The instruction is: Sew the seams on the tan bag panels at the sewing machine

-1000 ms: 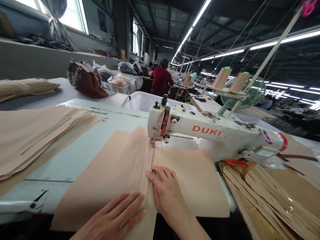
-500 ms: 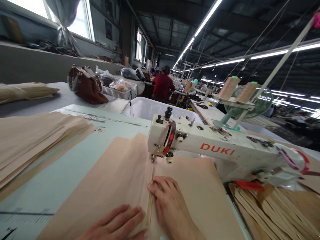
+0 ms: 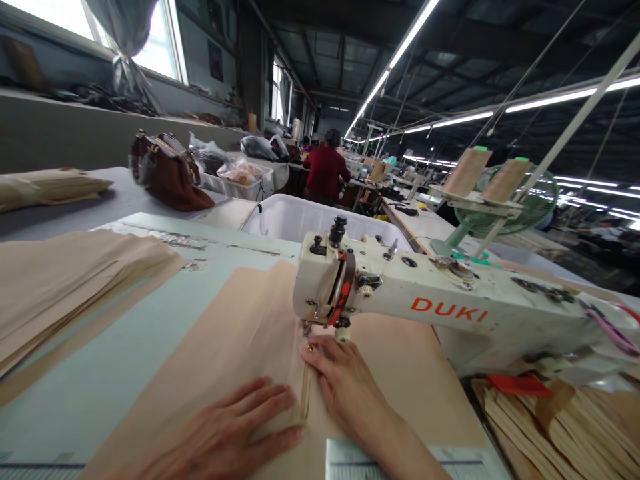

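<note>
Beige fabric (image 3: 220,347) lies flat under the presser foot (image 3: 306,328) of a white sewing machine (image 3: 390,277). A narrow zipper (image 3: 305,393) runs lengthwise through the fabric toward the needle. My right hand (image 3: 345,377) is just in front of the foot, thumb and forefinger closed around a small gold zipper pull (image 3: 311,347). Left of the zipper, my left hand (image 3: 245,423) rests flat on the fabric with its fingers stretched out. The fingertips of my right hand hide part of the pull.
A stack of beige panels (image 3: 75,280) lies at left on the pale green table (image 3: 150,293). Beige strips (image 3: 575,427) and a red piece (image 3: 520,385) sit at right. Behind the machine are a white bin (image 3: 295,217), thread cones (image 3: 467,172), a brown handbag (image 3: 170,173) and a seated person (image 3: 325,170).
My right hand and the zipper pull have moved forward, close to the presser foot. My left hand and the fabric have also shifted forward, baring a ruled strip of table near me.
</note>
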{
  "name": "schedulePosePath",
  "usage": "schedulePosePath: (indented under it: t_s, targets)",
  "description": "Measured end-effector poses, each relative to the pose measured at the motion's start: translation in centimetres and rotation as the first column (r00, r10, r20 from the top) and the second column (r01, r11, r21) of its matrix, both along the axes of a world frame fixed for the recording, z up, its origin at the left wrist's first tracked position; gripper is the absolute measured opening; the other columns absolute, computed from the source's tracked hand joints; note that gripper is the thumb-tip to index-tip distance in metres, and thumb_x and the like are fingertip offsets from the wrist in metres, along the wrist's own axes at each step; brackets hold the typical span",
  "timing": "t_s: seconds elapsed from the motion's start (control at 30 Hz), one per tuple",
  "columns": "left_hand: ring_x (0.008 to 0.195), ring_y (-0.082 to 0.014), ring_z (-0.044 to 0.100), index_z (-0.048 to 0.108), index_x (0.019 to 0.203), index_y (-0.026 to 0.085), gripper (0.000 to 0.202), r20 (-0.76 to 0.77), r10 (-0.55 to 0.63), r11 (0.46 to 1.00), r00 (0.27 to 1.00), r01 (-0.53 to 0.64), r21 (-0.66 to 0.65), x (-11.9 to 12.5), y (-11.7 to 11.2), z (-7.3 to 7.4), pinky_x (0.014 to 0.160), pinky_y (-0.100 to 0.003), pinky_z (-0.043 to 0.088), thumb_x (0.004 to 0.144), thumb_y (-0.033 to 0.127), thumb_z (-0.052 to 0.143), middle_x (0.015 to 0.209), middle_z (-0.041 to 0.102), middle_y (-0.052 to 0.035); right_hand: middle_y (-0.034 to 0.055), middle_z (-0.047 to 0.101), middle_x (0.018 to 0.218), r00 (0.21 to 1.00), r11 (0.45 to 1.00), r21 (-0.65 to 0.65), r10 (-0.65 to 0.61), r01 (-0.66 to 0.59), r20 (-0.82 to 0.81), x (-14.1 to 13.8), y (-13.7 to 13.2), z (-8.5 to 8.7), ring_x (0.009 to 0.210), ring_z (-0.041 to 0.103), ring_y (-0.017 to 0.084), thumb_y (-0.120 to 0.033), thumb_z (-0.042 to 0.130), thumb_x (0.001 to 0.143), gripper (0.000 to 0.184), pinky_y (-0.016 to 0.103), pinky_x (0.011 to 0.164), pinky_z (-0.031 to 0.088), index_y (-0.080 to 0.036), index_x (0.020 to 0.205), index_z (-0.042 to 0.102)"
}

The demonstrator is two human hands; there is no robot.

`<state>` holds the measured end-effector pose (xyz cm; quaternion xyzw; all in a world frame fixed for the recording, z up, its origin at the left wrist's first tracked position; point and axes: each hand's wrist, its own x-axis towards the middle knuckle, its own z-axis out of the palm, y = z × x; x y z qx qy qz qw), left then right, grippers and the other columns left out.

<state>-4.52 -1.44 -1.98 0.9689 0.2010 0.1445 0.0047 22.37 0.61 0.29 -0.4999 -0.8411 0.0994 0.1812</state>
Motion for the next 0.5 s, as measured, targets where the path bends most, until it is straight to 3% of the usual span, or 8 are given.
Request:
schedulePosePath:
  t_s: [0.1, 0.2, 0.3, 0.4, 0.5]
  targets:
    - [0.140, -0.0283, 0.044, 0.024, 0.158, 0.037, 0.085, -0.023, 0.020, 1.000, 1.000, -0.021, -0.023, 0.1, 0.7, 0.9, 0.108, -0.038, 0.049, 0.088, 0.067, 0.061, 0.157, 0.038, -0.0004, 0.0028, 0.064, 0.132, 0.992, 1.000, -0.011, 0.019, -0.021, -0.127, 0.6, 1.0, 0.4, 0.122, 0.059, 0.019, 0.001, 0.048, 0.084, 0.055, 0.036, 0.108, 0.045, -0.028, 0.128, 0.065]
    - [0.139, -0.0301, 0.046, 0.022, 0.158, 0.039, 0.086, -0.106, -0.005, 0.996, 0.994, -0.005, -0.092, -0.1, 1.0, 1.3, 0.106, -0.039, 0.051, 0.087, 0.061, 0.066, 0.158, 0.037, 0.0000, 0.0040, 0.073, 0.108, 0.961, 0.997, -0.044, -0.075, 0.066, -0.265, 0.6, 2.3, 0.6, 0.102, 0.069, 0.018, -0.008, 0.050, 0.091, 0.032, 0.030, 0.094, 0.053, -0.022, 0.111, 0.071]
    - [0.142, -0.0315, 0.040, 0.021, 0.158, 0.038, 0.088, -0.103, 0.011, 0.991, 0.995, -0.024, -0.129, -0.4, 0.9, 0.8, 0.109, -0.042, 0.049, 0.087, 0.061, 0.067, 0.160, 0.032, -0.0015, 0.0036, 0.074, 0.098, 0.946, 0.981, 0.005, -0.184, 0.193, -0.266, -0.2, 3.5, 0.1, 0.096, 0.069, 0.021, -0.014, 0.063, 0.085, 0.013, 0.031, 0.085, 0.055, -0.022, 0.092, 0.071]
    - [0.143, -0.0322, 0.040, 0.025, 0.157, 0.038, 0.086, -0.053, 0.032, 0.987, 0.998, -0.040, -0.155, -0.5, 0.7, 0.3, 0.110, -0.043, 0.048, 0.086, 0.062, 0.066, 0.160, 0.032, -0.0027, 0.0050, 0.072, 0.096, 0.939, 0.964, 0.059, -0.237, 0.259, -0.247, -1.2, 3.9, -1.1, 0.093, 0.068, 0.023, -0.013, 0.065, 0.082, 0.011, 0.032, 0.082, 0.054, -0.022, 0.086, 0.070]
    - [0.141, -0.0342, 0.041, 0.030, 0.155, 0.040, 0.088, -0.050, 0.040, 0.972, 0.998, -0.051, -0.229, 0.0, 0.6, 1.3, 0.110, -0.045, 0.048, 0.082, 0.062, 0.072, 0.159, 0.034, -0.0032, 0.0058, 0.071, 0.093, 0.934, 0.951, 0.099, -0.262, 0.292, -0.242, -1.5, 3.9, -2.1, 0.089, 0.067, 0.022, -0.012, 0.062, 0.083, 0.012, 0.033, 0.081, 0.054, -0.021, 0.087, 0.069]
